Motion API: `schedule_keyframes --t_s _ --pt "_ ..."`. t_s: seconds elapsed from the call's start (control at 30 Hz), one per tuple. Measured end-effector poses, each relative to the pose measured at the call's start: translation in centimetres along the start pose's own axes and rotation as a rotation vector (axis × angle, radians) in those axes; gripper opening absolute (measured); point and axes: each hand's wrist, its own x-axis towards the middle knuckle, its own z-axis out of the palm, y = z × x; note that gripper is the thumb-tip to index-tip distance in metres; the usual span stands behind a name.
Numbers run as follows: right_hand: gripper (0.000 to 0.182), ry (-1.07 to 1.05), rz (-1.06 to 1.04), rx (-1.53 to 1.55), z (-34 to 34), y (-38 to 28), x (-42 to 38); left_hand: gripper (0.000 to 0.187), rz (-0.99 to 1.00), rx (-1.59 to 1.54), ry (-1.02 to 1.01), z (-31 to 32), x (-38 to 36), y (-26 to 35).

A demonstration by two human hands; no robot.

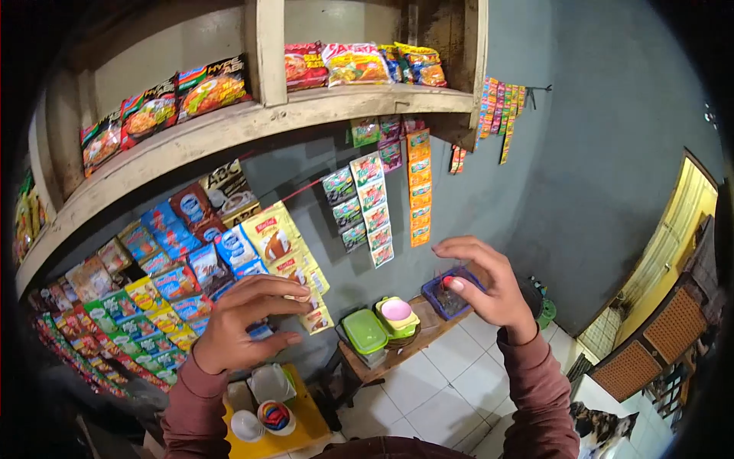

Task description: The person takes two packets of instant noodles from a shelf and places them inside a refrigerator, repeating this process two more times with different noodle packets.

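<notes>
My left hand (248, 321) is raised with its thumb apart from its curved fingers, and nothing shows between them. Behind its fingertips hangs a strip of yellow drink sachets (277, 241). On the right, my right hand (493, 287) is also held up, thumb and fingers spread in a C shape with no object in the gap. It overlaps a blue basket (451, 310) in this view, and something small and red shows by the thumb tip. Both forearms are in maroon sleeves.
A wooden shelf (321, 109) with instant noodle packs (212, 88) runs above. White sachet strips (372, 206) and orange ones (420, 187) hang on the wall. Below stand a green-lidded container (365, 332), a pink bowl (396, 310) and a yellow table (310, 421). A cat (604, 424) is at lower right.
</notes>
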Motion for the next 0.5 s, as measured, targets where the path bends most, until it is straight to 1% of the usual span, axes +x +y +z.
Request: schedule_keyframes --t_s 0.07,0.13,0.23,0.27,0.33,0.37,0.4,0.47,0.5 --pt "0.031 -0.042 -0.089 -0.073 -0.5 -0.3 2.4 0.037 0.097 0.049 0.078 -0.9 1.1 -1.1" --pt "0.030 -0.025 -0.103 -0.126 -1.0 -0.3 4.5 0.036 0.136 0.051 0.088 -1.5 2.3 -1.9" --pt "0.029 -0.014 -0.172 -0.294 -2.3 0.2 7.6 0.031 0.211 0.077 0.096 -1.7 4.4 -2.3" --pt "0.029 -0.018 -0.175 -0.298 -2.8 0.4 8.7 0.031 0.213 0.076 0.102 -1.7 5.2 -2.4" --pt "0.029 0.038 -0.300 -0.618 -4.0 0.4 10.8 0.032 0.281 0.085 0.089 -1.5 7.0 -2.4" --pt "0.027 0.057 -0.351 -0.718 -4.6 0.7 11.9 0.032 0.335 0.103 0.104 -1.2 8.2 -2.6" --pt "0.027 0.054 -0.355 -0.716 -5.3 1.1 12.9 0.032 0.332 0.105 0.109 -1.0 9.3 -2.6" --pt "0.026 0.059 -0.416 -0.966 -6.7 1.8 14.8 0.024 0.381 0.204 0.121 -0.9 11.7 -2.0" --pt "0.026 0.069 -0.416 -0.988 -7.2 2.3 15.8 0.022 0.388 0.274 0.123 -0.8 13.2 -1.3"
